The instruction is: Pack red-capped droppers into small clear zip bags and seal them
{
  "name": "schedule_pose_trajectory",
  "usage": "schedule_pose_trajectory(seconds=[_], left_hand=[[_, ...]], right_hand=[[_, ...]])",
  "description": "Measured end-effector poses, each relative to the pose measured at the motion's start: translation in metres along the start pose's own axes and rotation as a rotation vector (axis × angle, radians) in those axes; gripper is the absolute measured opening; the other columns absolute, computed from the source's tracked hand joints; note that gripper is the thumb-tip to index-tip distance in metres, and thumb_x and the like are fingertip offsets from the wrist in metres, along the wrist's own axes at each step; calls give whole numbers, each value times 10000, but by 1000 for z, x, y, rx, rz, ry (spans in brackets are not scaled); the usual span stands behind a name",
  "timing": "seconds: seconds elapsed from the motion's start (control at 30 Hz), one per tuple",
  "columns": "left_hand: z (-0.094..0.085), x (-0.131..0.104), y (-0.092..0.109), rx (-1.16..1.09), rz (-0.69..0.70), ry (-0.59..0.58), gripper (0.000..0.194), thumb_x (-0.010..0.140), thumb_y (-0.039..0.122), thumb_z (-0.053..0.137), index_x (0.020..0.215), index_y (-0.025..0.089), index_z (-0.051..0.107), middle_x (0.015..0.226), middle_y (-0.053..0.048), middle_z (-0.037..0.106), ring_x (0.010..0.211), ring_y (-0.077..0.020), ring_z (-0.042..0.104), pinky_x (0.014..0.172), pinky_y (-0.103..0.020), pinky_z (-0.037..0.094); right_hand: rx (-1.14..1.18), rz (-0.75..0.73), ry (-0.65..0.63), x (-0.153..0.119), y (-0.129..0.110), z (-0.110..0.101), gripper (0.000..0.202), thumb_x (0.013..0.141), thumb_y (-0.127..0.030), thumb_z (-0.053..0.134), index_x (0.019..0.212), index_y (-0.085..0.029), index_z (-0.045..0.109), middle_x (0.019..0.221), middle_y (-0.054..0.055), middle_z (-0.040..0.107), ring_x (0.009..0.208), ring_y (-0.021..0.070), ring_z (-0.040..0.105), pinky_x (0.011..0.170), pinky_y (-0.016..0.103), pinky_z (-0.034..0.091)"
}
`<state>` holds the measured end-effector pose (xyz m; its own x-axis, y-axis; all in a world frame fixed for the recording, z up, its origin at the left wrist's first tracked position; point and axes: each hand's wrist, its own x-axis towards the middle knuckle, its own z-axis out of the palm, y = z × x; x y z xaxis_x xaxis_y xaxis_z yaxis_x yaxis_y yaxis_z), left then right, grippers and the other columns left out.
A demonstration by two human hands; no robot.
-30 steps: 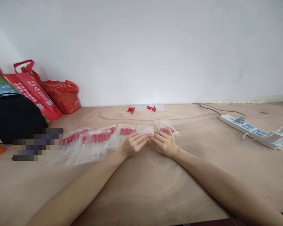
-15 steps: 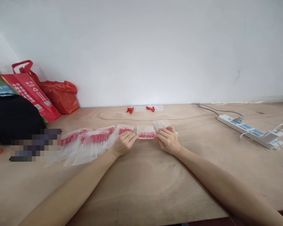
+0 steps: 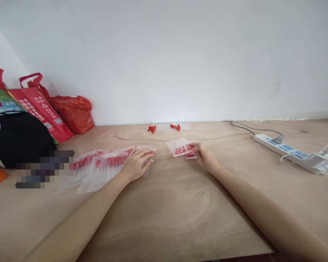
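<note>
Pinching one side of a clear, flat plastic bag of stubby red pieces, the right hand holds it overlapping a second such bag; the left hand rests, fingers bent, on another translucent bag, its grip hard to tell; beneath is a smooth, wood-grained bench, bearing a loose red pile beyond.

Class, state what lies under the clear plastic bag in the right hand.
Under the held bag, a second clear plastic bag with small red pieces shows partly; the held bag and right hand hide the rest.
</note>
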<state>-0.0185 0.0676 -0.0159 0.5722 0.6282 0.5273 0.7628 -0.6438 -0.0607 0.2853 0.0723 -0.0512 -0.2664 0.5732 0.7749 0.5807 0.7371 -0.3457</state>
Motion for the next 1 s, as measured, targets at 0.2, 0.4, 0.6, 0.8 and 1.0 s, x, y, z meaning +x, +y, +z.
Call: schedule_pose_trajectory(seconds=[0.2,0.4,0.6,0.8,1.0], left_hand=[[1,-10,-15,-62,-95,-173,371,883,309,283,1089,194,569,1161,-51,547,1101,-201,467,955,-394,362],[1,-16,-18,-94,-170,-272,391,873,330,320,1189,180,493,1260,-64,464,1191,-217,379,994,-411,316],[7,-6,10,-98,-112,-255,358,855,303,373,1134,156,543,1205,-96,507,1149,-248,420,959,-428,348],[6,6,55,-238,-99,-205,323,835,353,432,1099,209,550,1160,-63,526,1068,-221,484,898,-369,400],[16,45,27,-270,-633,-270,353,788,369,501,1048,136,552,1060,-115,564,993,-224,526,825,-308,405]], right_hand=[[18,180,-20,-9,41,-27,108,841,-299,388,785,-215,429,1033,90,560,964,187,540,795,362,437],[92,361,-124,-21,52,-47,247,784,-436,467,711,-201,453,998,85,588,907,181,561,760,317,441],[-130,444,-48,-23,45,-59,449,877,-430,215,660,-191,527,737,59,601,728,159,556,677,280,411],[-331,257,-3,-5,-15,-20,326,834,-380,384,612,-188,525,617,43,566,651,159,514,676,284,373],[-312,509,-283,25,-61,26,244,792,-348,447,857,-175,607,787,67,641,786,193,568,671,281,385]])
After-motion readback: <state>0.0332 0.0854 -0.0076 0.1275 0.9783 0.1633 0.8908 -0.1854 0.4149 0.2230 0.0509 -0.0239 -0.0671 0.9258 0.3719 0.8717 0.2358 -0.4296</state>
